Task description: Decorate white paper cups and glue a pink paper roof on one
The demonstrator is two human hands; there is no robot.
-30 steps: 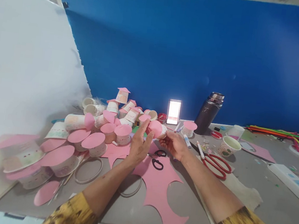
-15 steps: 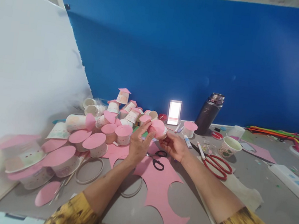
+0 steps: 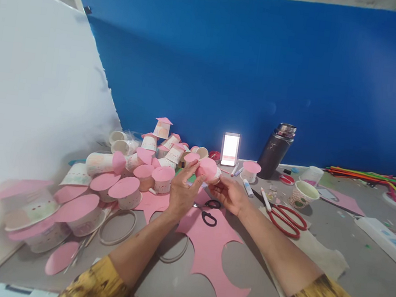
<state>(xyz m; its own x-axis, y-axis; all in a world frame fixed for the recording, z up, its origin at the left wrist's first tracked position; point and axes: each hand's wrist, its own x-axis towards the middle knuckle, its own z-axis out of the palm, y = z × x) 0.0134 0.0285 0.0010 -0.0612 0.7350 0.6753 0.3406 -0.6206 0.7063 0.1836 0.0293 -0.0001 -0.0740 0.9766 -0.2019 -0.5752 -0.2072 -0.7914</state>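
Note:
Above the middle of the table, a paper cup (image 3: pixel 207 170) with a pink paper disc on its end is held between both hands, tilted so the disc faces me. My left hand (image 3: pixel 183 190) grips its left side, thumb against the disc's edge. The fingers of my right hand (image 3: pixel 230 194) are closed at the cup's right side, partly hidden behind it. Below the hands lie black-handled scissors (image 3: pixel 210 212) on a pink paper sheet (image 3: pixel 209 247) with round cut-outs.
Many pink-topped paper cups (image 3: pixel 124 191) crowd the left. At right are red-handled scissors (image 3: pixel 288 221), a green-patterned cup (image 3: pixel 304 194), a dark flask (image 3: pixel 276 151) and a white power strip (image 3: pixel 390 243). A bright phone screen (image 3: pixel 230 149) stands at the back. Two rings (image 3: pixel 116 242) lie nearer me.
Almost nothing differs. Both hands keep hold of the cup in the same place, and the whole view has shifted very slightly.

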